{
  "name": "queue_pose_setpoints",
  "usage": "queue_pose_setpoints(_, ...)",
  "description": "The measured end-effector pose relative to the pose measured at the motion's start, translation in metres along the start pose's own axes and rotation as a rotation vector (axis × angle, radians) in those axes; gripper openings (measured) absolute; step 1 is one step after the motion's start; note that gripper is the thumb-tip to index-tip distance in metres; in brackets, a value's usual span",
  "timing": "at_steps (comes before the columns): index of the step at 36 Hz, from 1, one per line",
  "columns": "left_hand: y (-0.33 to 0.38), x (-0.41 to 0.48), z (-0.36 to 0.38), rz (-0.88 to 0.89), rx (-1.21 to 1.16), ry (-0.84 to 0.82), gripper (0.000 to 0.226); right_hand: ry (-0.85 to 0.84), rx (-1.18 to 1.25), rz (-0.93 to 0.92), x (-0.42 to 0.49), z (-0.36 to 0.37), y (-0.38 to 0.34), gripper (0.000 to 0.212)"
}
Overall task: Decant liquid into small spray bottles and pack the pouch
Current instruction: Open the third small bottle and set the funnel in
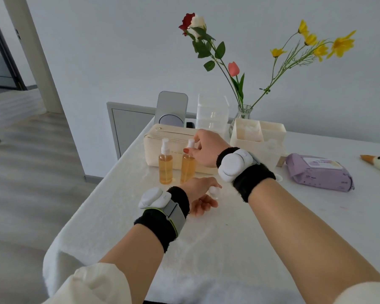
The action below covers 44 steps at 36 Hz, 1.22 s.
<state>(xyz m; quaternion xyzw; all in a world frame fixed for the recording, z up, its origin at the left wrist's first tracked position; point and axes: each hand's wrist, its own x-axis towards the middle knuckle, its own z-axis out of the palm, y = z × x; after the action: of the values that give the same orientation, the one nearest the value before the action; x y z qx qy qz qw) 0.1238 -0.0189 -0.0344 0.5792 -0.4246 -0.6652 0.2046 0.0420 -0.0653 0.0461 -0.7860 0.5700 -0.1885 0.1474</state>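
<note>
The person is leaning both arms out over the white-covered table [206,242]. The right hand [206,150] is pinching the white spray top of the right amber bottle [188,168] between thumb and fingertips. That bottle is standing upright, just beside the left amber bottle [165,167]. Both are standing right in front of the cream pouch [153,143], which is sitting at the far left of the table.

Nearer, the left hand [199,190] is hovering low over the cloth, its fingers curling round a small white object [214,191]; I cannot tell what it is.

A purple wipes pack [318,172] is lying to the right. A cream organiser box [259,132] is sitting beyond the right wrist, and a glass vase [242,114] of flowers is standing behind it. A standing mirror [171,106] is leaning behind the pouch.
</note>
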Motion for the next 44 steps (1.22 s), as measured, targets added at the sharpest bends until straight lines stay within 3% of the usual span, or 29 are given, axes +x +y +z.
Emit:
queue_pose_setpoints(2,0.000,-0.001,0.000,0.012,-0.032,-0.001,0.030,-0.003,-0.003,0.027,-0.004,-0.003,0.006,0.033)
queue_pose_setpoints(6,0.005,-0.001,0.003,0.023,-0.089,-0.004,0.023,-0.019,0.055,0.030,-0.025,-0.011,0.027,0.021)
queue_pose_setpoints(9,0.009,0.001,0.009,0.037,-0.092,0.013,0.023,-0.049,0.147,0.029,-0.051,-0.011,0.045,0.027)
queue_pose_setpoints(12,0.014,0.003,0.019,0.037,-0.078,0.053,0.023,-0.046,0.270,0.020,-0.072,-0.005,0.065,0.021)
queue_pose_setpoints(17,0.020,0.007,0.030,0.048,-0.071,0.089,0.025,0.127,0.339,-0.068,-0.085,0.010,0.093,0.012)
queue_pose_setpoints(20,0.023,0.008,0.031,0.072,-0.067,0.087,0.027,0.218,0.297,-0.091,-0.089,0.022,0.102,0.019)
queue_pose_setpoints(25,0.021,0.014,0.031,0.113,-0.084,0.086,0.046,0.429,0.336,-0.119,-0.096,0.039,0.115,0.017)
queue_pose_setpoints(28,0.015,0.023,0.031,0.308,0.009,0.192,0.049,0.488,0.521,-0.006,-0.100,0.044,0.120,0.021)
queue_pose_setpoints(32,0.006,0.027,0.036,0.707,0.215,0.268,0.029,0.502,0.792,0.093,-0.106,0.051,0.125,0.020)
queue_pose_setpoints(34,0.000,0.029,0.036,0.823,0.306,0.271,0.026,0.505,0.853,0.120,-0.110,0.055,0.129,0.016)
queue_pose_setpoints(38,-0.009,0.032,0.034,0.901,0.447,0.255,0.051,0.493,0.905,0.152,-0.112,0.058,0.134,0.016)
queue_pose_setpoints(44,-0.022,0.042,0.035,0.904,0.527,0.312,0.035,0.530,0.736,0.160,-0.109,0.057,0.143,0.024)
